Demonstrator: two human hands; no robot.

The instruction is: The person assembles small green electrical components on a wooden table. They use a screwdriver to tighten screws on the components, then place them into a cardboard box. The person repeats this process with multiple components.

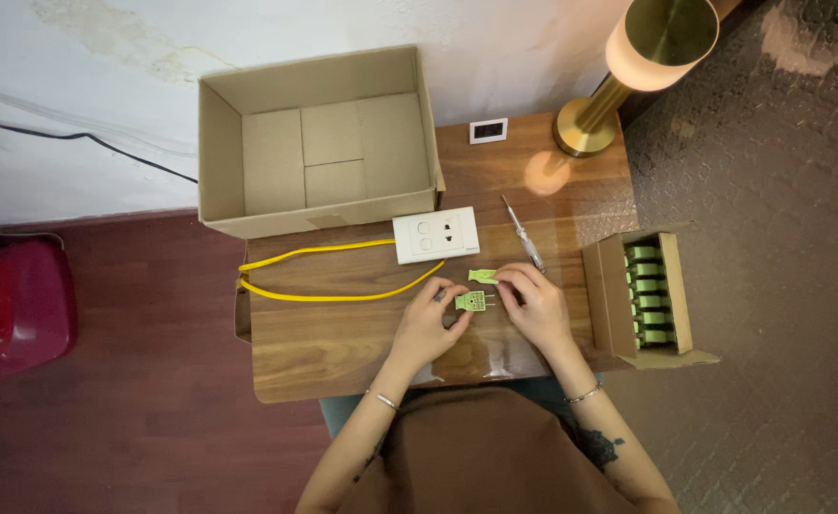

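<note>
Head view: left hand pinching green plug, right hand on plug cover, fingertips hidden.

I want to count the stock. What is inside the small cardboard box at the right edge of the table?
The small cardboard box holds a column of green plugs, about six visible, like the pieces at the hands. Anything beneath them is covered.

Bare tabletop left of hands; screwdriver ahead
</note>
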